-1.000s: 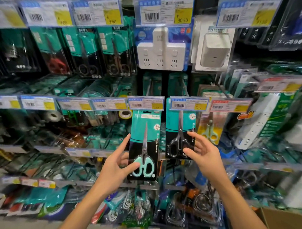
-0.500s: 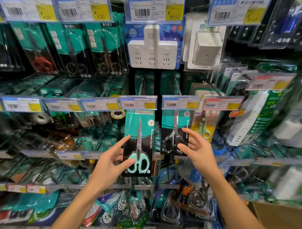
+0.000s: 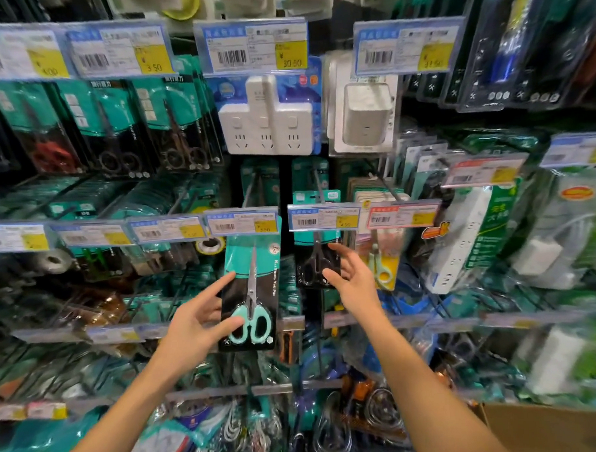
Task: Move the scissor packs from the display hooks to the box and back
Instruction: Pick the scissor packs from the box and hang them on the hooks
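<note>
A teal-and-black scissor pack with mint handles (image 3: 255, 295) hangs from a display hook under a price tag. My left hand (image 3: 195, 324) holds its lower left edge, thumb across the front near the handles and fingers behind. To its right hangs a pack of black-handled scissors (image 3: 310, 269). My right hand (image 3: 351, 281) is at that pack's right edge with spread, relaxed fingers, the thumb tip touching its front. A corner of the brown cardboard box (image 3: 550, 426) shows at the bottom right.
Rows of hooks carry more scissor packs (image 3: 117, 127) at the upper left, white socket adapters (image 3: 266, 118) above, and a yellow-handled scissor pack (image 3: 382, 266) just right of my right hand. Price-tag rails (image 3: 323, 218) jut out in front of the hooks. Keyrings and bags hang below.
Both hands stay at the same two packs. The view has shifted slightly to the right and is blurrier now; my right fingers have spread a little wider.
</note>
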`<state>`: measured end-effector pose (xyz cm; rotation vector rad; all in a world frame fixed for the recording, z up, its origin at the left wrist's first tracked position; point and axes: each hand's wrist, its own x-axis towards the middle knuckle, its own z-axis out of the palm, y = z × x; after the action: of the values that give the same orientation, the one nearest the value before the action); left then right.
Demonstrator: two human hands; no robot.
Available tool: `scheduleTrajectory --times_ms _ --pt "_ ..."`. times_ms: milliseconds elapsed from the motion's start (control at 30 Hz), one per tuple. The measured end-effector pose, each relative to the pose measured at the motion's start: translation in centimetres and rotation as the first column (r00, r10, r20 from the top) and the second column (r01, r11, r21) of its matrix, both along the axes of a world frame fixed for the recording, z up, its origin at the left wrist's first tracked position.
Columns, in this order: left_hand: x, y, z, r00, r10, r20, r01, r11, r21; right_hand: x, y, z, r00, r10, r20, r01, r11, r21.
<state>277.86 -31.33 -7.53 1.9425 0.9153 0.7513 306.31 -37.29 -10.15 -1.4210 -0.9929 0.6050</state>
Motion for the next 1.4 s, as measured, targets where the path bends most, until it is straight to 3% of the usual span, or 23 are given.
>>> scheduleTrajectory --times_ms 500,700,833,1000,1100,1400 --pt "0.3 0.8 -0.2 0.999 0.028 -0.019 -0.027 0.999 0.038 0.8 6.0 0.2 0.974 -0.082 -0.21 0.1 0.992 0.074" --pt "-0.2 0.7 -0.4 0.999 0.037 -0.028 -0.037 0.999 0.02 0.5 5.9 -0.5 0.981 -0.18 -0.07 0.181 0.983 0.017" --pt "0.4 -0.3 0.0 0.999 0.045 -0.016 -0.045 0.999 -0.007 0.3 5.5 -0.4 0.974 -0.212 -0.08 0.208 0.977 -0.053" --pt "1.0 -1.0 0.3 0.999 0.043 0.026 -0.042 0.999 -0.008 -1.0 4.0 0.8 0.961 -0.156 -0.227 0.135 0.985 -0.105" --pt "1.0 -1.3 0.4 0.999 0.022 0.049 -0.022 1.0 0.0 -2.8 1.9 1.7 0.968 -0.141 -0.207 0.117 0.985 -0.127" --pt "1.2 -2.2 -0.7 0.993 0.049 0.11 -0.041 0.996 -0.073 -9.7 -4.4 1.0 0.969 0.203 -0.14 -0.215 0.974 -0.072"
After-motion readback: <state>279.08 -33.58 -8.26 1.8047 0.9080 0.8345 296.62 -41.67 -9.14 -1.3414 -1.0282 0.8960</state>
